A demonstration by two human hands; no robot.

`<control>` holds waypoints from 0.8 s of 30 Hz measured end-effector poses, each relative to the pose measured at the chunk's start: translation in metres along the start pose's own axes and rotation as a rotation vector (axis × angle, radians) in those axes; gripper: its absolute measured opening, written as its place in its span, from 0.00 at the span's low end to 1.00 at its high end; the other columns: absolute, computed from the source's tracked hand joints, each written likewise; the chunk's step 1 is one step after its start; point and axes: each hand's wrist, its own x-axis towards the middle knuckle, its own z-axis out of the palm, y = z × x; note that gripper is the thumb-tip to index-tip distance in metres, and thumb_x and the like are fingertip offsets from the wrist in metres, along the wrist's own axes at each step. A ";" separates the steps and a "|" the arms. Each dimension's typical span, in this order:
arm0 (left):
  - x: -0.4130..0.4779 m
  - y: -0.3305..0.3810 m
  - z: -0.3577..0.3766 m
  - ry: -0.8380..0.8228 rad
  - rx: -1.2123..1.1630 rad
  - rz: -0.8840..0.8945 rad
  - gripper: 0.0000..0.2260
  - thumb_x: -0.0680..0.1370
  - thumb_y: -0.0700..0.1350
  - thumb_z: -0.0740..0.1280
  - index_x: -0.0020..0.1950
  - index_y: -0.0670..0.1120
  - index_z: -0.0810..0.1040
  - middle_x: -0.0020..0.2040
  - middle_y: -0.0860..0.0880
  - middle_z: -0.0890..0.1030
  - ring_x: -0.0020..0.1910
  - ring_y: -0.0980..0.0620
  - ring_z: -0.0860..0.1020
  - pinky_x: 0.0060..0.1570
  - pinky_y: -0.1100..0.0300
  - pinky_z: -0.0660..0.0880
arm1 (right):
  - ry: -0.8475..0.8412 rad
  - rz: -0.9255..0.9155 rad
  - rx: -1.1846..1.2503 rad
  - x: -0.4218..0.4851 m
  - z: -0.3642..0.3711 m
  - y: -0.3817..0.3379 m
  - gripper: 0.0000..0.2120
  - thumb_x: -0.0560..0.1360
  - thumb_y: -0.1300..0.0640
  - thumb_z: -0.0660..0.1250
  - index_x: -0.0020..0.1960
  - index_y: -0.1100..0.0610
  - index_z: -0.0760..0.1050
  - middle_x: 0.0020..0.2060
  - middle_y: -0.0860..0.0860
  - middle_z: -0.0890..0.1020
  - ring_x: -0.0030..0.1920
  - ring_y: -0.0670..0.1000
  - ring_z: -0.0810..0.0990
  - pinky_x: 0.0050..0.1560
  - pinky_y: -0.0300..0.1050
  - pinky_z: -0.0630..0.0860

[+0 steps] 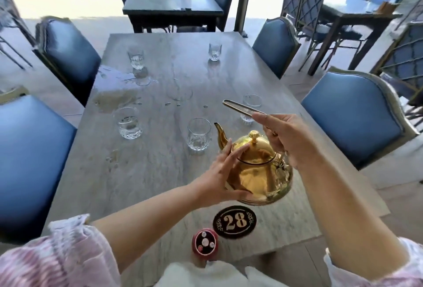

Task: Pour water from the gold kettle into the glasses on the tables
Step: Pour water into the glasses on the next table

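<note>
Near the bench's (148,172) front edge lie a red call button (204,241) and an oval plate marked 28 (234,222). Just beyond, the gold kettle (258,172) is tilted. The left hand (219,179) presses straight fingers flat against its side, and the right hand (286,135) grasps its handle (238,105). The spout points at the nearest glass (198,134). Four more glasses (128,122) stand farther off, among spilled water (114,100).

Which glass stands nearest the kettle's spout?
The glass at the near middle of the table, just left of the spout of the kettle. The other four stand farther off, nearer the table's sides.
</note>
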 end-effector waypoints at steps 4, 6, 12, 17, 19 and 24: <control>0.005 -0.010 -0.012 0.035 -0.154 -0.037 0.44 0.69 0.51 0.76 0.70 0.74 0.48 0.78 0.56 0.40 0.77 0.51 0.46 0.75 0.49 0.55 | -0.096 -0.007 -0.063 0.027 0.010 -0.005 0.20 0.72 0.52 0.71 0.25 0.54 0.69 0.20 0.51 0.65 0.19 0.47 0.58 0.20 0.38 0.56; 0.008 -0.012 -0.015 0.051 -0.211 -0.050 0.44 0.69 0.50 0.76 0.71 0.72 0.49 0.78 0.56 0.41 0.77 0.51 0.46 0.75 0.48 0.55 | -0.147 -0.008 -0.089 0.037 0.013 -0.007 0.18 0.72 0.53 0.71 0.27 0.55 0.69 0.22 0.52 0.65 0.21 0.49 0.58 0.22 0.40 0.55; 0.016 -0.014 -0.016 0.114 -0.336 -0.080 0.44 0.69 0.48 0.76 0.72 0.69 0.50 0.77 0.44 0.53 0.74 0.37 0.57 0.71 0.42 0.63 | -0.294 0.007 -0.187 0.068 0.022 -0.017 0.19 0.73 0.52 0.70 0.28 0.57 0.69 0.19 0.48 0.65 0.19 0.47 0.60 0.19 0.37 0.57; 0.018 -0.014 -0.008 0.128 -0.431 -0.066 0.42 0.71 0.47 0.74 0.71 0.72 0.49 0.75 0.51 0.56 0.72 0.49 0.64 0.70 0.54 0.68 | -0.355 0.052 -0.258 0.083 0.026 -0.021 0.19 0.72 0.51 0.71 0.28 0.58 0.71 0.18 0.48 0.66 0.18 0.46 0.60 0.18 0.35 0.58; 0.021 -0.014 -0.007 0.128 -0.465 -0.067 0.42 0.72 0.46 0.74 0.70 0.73 0.49 0.73 0.54 0.59 0.68 0.57 0.67 0.66 0.65 0.69 | -0.361 0.073 -0.285 0.088 0.028 -0.023 0.18 0.72 0.50 0.71 0.29 0.58 0.72 0.18 0.47 0.66 0.17 0.46 0.59 0.18 0.34 0.57; 0.025 -0.016 -0.005 0.138 -0.523 -0.072 0.42 0.72 0.45 0.73 0.71 0.71 0.49 0.71 0.56 0.61 0.67 0.56 0.70 0.65 0.64 0.70 | -0.387 0.078 -0.333 0.097 0.033 -0.026 0.18 0.72 0.49 0.71 0.29 0.57 0.72 0.16 0.45 0.66 0.17 0.45 0.59 0.18 0.34 0.57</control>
